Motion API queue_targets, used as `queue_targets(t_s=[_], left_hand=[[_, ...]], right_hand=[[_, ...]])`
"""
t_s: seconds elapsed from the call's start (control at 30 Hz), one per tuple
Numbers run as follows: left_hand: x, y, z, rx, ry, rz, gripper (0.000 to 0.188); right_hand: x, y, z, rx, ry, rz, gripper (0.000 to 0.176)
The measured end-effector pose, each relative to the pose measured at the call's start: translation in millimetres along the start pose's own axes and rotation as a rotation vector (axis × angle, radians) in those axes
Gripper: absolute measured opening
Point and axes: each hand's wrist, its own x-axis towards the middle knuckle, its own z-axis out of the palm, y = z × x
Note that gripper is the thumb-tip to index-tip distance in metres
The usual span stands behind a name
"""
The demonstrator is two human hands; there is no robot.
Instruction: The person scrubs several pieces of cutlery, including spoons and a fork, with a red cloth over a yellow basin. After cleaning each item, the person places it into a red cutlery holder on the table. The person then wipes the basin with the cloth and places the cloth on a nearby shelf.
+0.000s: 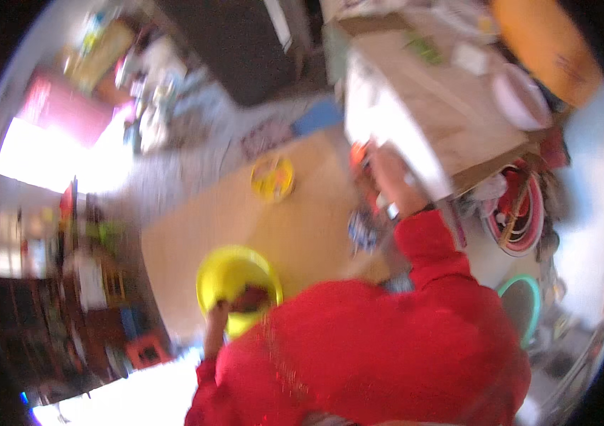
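Red sleeves cover both my arms, and the picture is blurred. My left hand (218, 314) is at the near rim of a yellow plastic basin (211, 269), with its fingers over the edge. Something dark red (253, 298) lies in the basin. Farther right, my right hand (391, 178) reaches to orange-red items (359, 157) beside a white-sided table; whether it grips one cannot be made out. A blue and white patterned thing (363, 231) lies just below that hand. A round yellow container (272, 178) with mixed contents stands on the brown floor sheet.
The table (440, 101) at upper right bears a pink bowl (520, 98) and green pieces (423, 48). Under it stand red and pink basins (517, 213). A green-rimmed tub (533, 306) is at my right, a red stool (146, 351) at lower left.
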Motion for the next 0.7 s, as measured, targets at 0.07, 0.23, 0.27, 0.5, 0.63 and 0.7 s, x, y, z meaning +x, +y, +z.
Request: queue_targets(t_s=[0.07,0.23,0.27,0.5,0.63,0.7], left_hand=[[-10,5,-15,-0.087,0.005,-0.123,0.034],[-39,37,-74,-0.478,0.293,-0.16,0.031],[-38,44,-87,-0.651,0.316,-0.109,0.031],[-37,34,-82,-1.037,0.419,-0.087,0.026],[-17,-24,-23,-0.702,0.419,-0.015,0.024],[-10,-56,8,-0.724,0.476,-0.217,0.027]], right_hand=[[-15,2,-17,-0.277,0.029,-0.392,0.036],[-76,1,-42,0.062,0.163,-0.693,0.035],[-86,-6,-42,0.107,0.192,-0.77,0.031],[-149,-53,-56,0.269,0.118,-1.007,0.026],[-171,-85,-27,0.377,-0.082,-1.022,0.029],[-183,-97,0,0.288,-0.201,-1.025,0.026]])
